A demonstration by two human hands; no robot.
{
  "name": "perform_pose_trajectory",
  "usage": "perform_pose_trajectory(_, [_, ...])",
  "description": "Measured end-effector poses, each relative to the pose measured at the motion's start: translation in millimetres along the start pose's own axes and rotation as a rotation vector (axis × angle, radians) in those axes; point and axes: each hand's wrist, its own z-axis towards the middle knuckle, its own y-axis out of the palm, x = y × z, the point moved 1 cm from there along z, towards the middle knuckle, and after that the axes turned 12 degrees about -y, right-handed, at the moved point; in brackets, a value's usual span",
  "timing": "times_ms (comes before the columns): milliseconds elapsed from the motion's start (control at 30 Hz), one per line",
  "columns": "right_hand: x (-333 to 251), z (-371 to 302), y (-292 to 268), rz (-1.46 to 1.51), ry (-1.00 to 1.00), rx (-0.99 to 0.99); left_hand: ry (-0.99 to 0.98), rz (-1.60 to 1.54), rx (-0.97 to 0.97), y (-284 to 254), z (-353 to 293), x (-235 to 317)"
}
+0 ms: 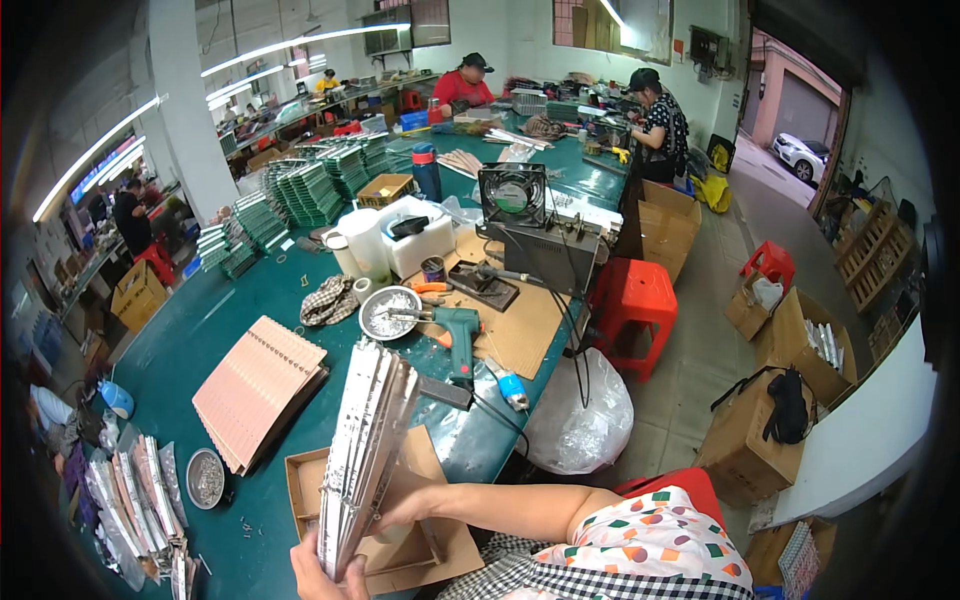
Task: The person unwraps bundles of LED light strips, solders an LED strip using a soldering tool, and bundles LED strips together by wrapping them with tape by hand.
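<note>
A tall bundle of long, thin white-and-silver strips [362, 450] stands tilted in front of me. My left hand [325, 575] grips its lower end, the thumb lying across the near side. My right hand [402, 500] is closed around the bundle's right side, some of its fingers hidden behind the strips. Under both hands sits an open cardboard box [450, 545] on the table's near edge. To the left lies a stack of pinkish copper-coloured panels [258, 385]. A small metal bowl [206, 478] of tiny silvery parts stands nearer on that side.
Beyond the bundle are a green pistol-shaped tool [458, 345], a bowl of small white pieces [390, 296] and a fan [513, 194] on a dark unit. Bagged strips [140, 495] lie far left. Green board stacks [300, 190], a red stool [637, 305] and two people stand farther off.
</note>
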Motion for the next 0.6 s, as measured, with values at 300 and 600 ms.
perform_pose_trajectory(300, [-49.4,-3.0,12.4,-0.406,-0.210,-0.124,-0.263,-0.670,-0.159,25.2,13.8,-49.6])
perform_pose_trajectory(600, [14.7,-12.1,24.6,-0.009,-0.210,-0.127,-0.314,-0.868,-0.243,33.0,20.3,-39.7])
